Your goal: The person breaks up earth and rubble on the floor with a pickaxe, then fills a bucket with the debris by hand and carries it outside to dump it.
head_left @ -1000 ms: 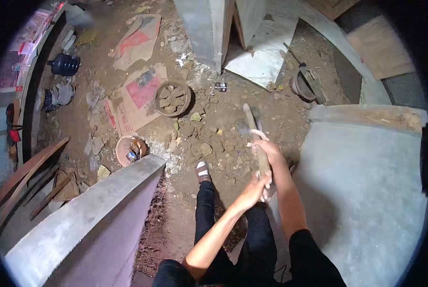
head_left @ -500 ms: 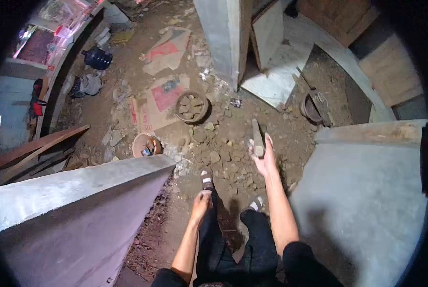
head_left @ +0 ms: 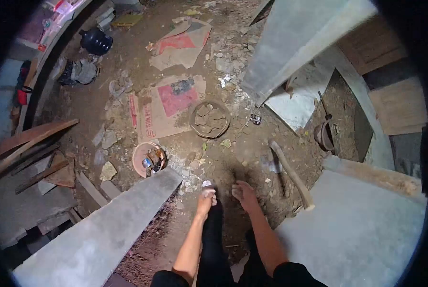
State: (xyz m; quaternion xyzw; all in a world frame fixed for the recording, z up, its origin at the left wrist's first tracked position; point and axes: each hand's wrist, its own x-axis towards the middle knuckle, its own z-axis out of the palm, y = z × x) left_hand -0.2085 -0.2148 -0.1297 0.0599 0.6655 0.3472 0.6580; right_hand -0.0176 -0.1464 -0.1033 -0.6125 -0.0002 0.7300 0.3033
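Note:
My left hand (head_left: 205,200) is closed in front of my left leg, just below the pale tip of my footwear (head_left: 206,183). To its right, my right hand (head_left: 244,195) hangs over the dirt with its fingers curled in. What either hand holds, if anything, is hidden. A wooden handle or stick (head_left: 294,177) slants beyond and to the right of my right hand, apart from it, its near end by the grey slab (head_left: 352,225). Farther ahead, a round basin (head_left: 193,125) holds several flat stones or clods.
A pink bucket (head_left: 136,161) with mixed items stands left of centre, by a grey ledge (head_left: 113,217). Flattened cardboard (head_left: 149,112) lies beyond. A grey pillar (head_left: 290,43) rises ahead. A dark pot (head_left: 324,136) is at right, planks (head_left: 37,138) at left.
My right hand has let go of the long object and moved down and left, beside my left hand. The wooden piece now slants at right. The view has shifted.

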